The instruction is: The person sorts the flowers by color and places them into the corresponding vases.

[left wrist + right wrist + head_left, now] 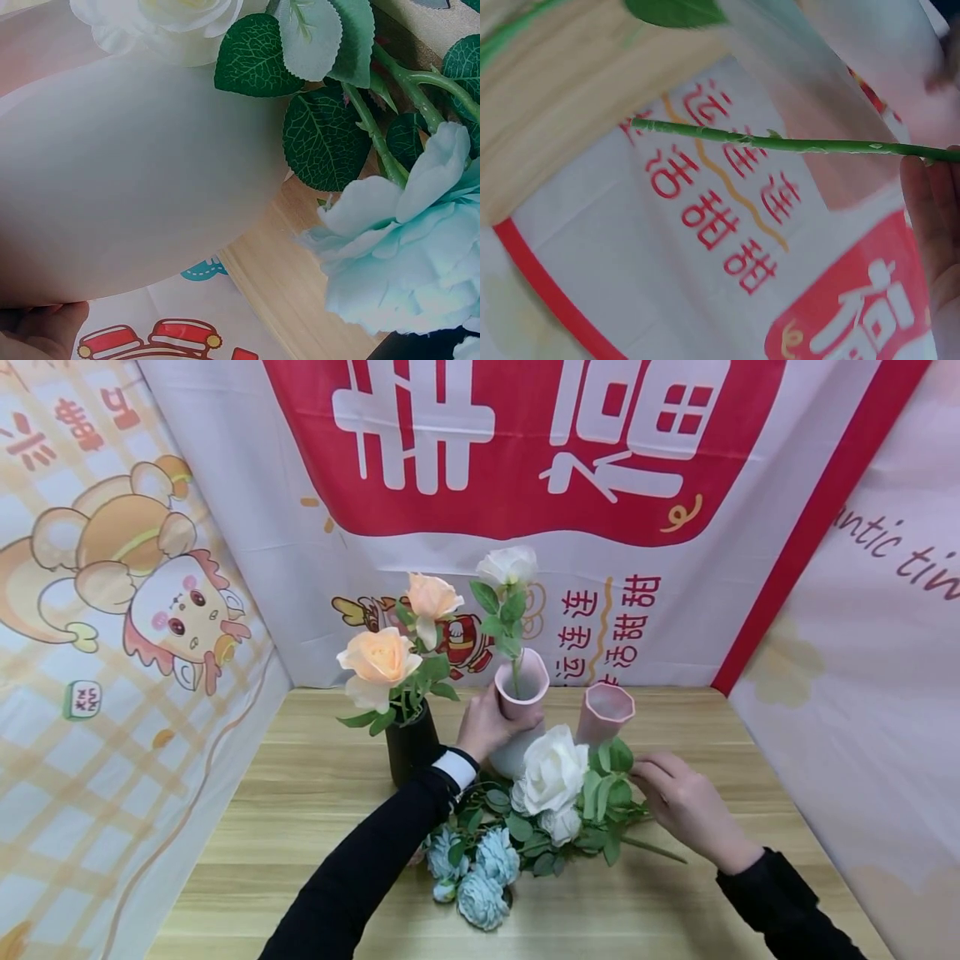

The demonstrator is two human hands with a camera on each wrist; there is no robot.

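Note:
My left hand (491, 722) grips a pink-and-white vase (522, 681) around its upper part. A white rose (508, 566) with green leaves stands in that vase, its stem inside the mouth. In the left wrist view the vase's pale rounded body (150, 172) fills much of the frame. My right hand (686, 806) pinches a green stem (817, 145), whose cut end sticks out free in the right wrist view. Right by these fingers, in the head view, are green leaves (617, 785) beside a large white rose (551, 770) over the pile of flowers.
A black vase (411, 745) with peach roses (381, 660) stands left of my left hand. A second pink vase (604, 712) is at the back right. Light-blue flowers (483, 893) lie on the wooden table (300, 860) in front. A printed cloth (420, 547) hangs behind.

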